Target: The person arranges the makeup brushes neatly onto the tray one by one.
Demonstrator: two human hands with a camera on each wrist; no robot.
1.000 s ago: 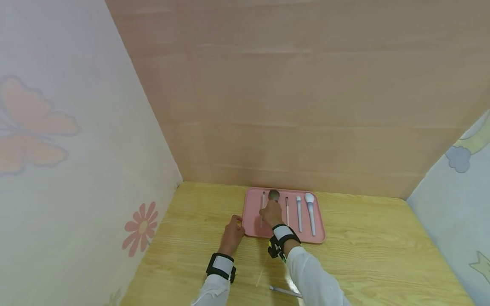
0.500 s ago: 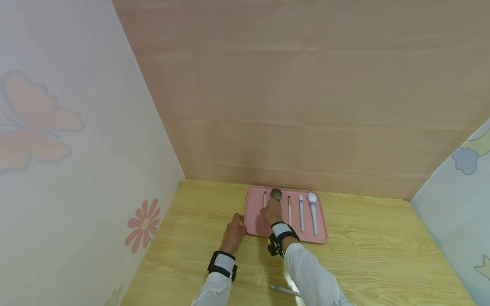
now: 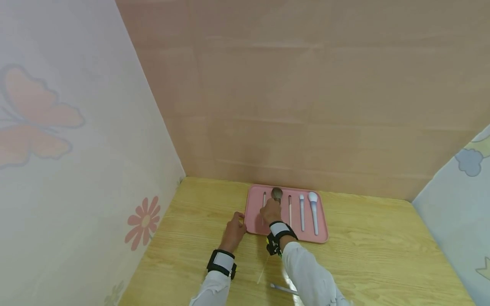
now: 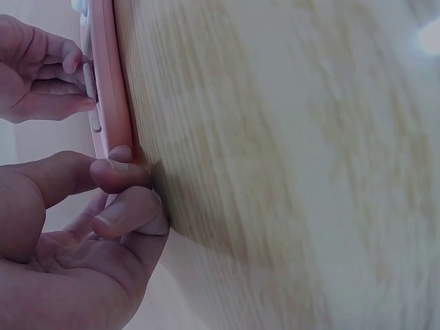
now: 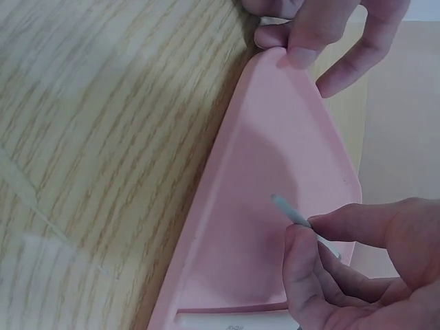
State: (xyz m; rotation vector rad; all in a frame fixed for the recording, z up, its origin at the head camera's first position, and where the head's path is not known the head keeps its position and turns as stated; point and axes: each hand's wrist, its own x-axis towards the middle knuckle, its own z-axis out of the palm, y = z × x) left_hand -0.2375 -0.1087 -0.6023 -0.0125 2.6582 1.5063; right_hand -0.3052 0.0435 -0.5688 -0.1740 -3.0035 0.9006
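My right hand (image 3: 271, 211) is over the left half of a pink tray (image 3: 325, 236). In the right wrist view its thumb and fingers pinch the pale, slim handle of a thin makeup brush (image 5: 290, 212), whose end tilts up from the tray floor. Close by lies a large fluffy makeup brush (image 3: 277, 193), partly hidden by the hand. My left hand (image 3: 234, 233) grips the tray's near left corner, fingertips at the rim (image 5: 302, 58). To the right, a dark-tipped thin brush (image 3: 290, 208), a small white-tipped brush (image 3: 302, 212) and a large white-tipped brush (image 3: 314, 212) lie side by side.
Another pale brush (image 3: 284, 290) lies on the wood-grain table (image 3: 383, 250) near the front, partly under the right sleeve. A brown paper-like backdrop (image 3: 291, 106) rises behind the tray. Patterned walls stand at left (image 3: 115, 161) and right (image 3: 476, 204).
The head view has shifted slightly. Both hands keep nearly the same places at the tray, the right one on the thin brush and the left at the corner.
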